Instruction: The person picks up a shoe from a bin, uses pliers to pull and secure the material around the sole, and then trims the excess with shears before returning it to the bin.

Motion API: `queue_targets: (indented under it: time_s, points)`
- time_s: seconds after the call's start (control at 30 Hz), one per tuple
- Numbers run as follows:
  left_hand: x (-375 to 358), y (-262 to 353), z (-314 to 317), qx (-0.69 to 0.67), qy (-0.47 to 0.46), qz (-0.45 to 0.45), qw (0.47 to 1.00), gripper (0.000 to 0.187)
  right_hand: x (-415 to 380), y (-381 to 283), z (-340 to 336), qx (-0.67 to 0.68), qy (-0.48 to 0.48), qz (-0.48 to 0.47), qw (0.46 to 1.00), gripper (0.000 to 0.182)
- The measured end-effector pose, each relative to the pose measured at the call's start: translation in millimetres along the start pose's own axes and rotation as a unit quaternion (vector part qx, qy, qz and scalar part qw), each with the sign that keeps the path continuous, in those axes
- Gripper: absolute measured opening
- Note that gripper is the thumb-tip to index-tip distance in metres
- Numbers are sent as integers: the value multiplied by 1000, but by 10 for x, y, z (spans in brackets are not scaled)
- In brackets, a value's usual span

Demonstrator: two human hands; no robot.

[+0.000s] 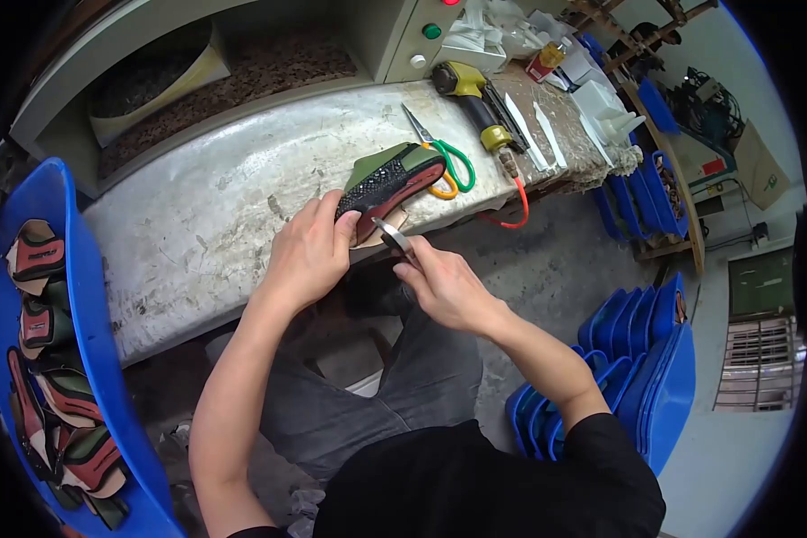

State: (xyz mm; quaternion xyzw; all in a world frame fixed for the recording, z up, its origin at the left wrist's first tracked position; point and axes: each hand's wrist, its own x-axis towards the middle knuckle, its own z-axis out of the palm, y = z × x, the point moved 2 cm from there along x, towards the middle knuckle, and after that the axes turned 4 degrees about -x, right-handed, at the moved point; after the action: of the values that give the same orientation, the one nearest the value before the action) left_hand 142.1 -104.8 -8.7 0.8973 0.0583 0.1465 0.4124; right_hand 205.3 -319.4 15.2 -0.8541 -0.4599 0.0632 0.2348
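My left hand is closed around the near end of a shoe with green and black textured upper parts and a reddish underside. The shoe lies tilted on its side at the bench's front edge, its underside facing me. In my right hand is a silver pliers-like tool, its narrow tip at the shoe's lower edge, close to my left thumb. A beige flap hangs from that edge. My fingers hide the tool's handles. Scissors with green and orange handles lie just behind the shoe.
A yellow and black air tool with a red hose lies on the worn bench, near white strips and a small bottle. A blue bin of shoe parts stands left. Stacked blue bins stand right.
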Motion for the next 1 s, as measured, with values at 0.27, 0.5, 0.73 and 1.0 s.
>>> queue_targets:
  time_s: [0.27, 0.5, 0.73, 1.0]
  points:
    - [-7, 70, 14, 75, -21, -10, 997, 35, -37, 58, 15, 10, -5, 24, 1000, 22]
    - [14, 5, -17, 24, 7, 17, 1000, 32, 44, 93, 182, -3, -7, 45, 999, 21]
    - [-8, 87, 79, 78, 19, 13, 997, 31, -167, 96, 154, 107, 4, 47, 993, 21]
    - [-8, 111, 93, 142, 53, 13, 988, 30, -27, 115, 198, 79, -8, 70, 994, 19]
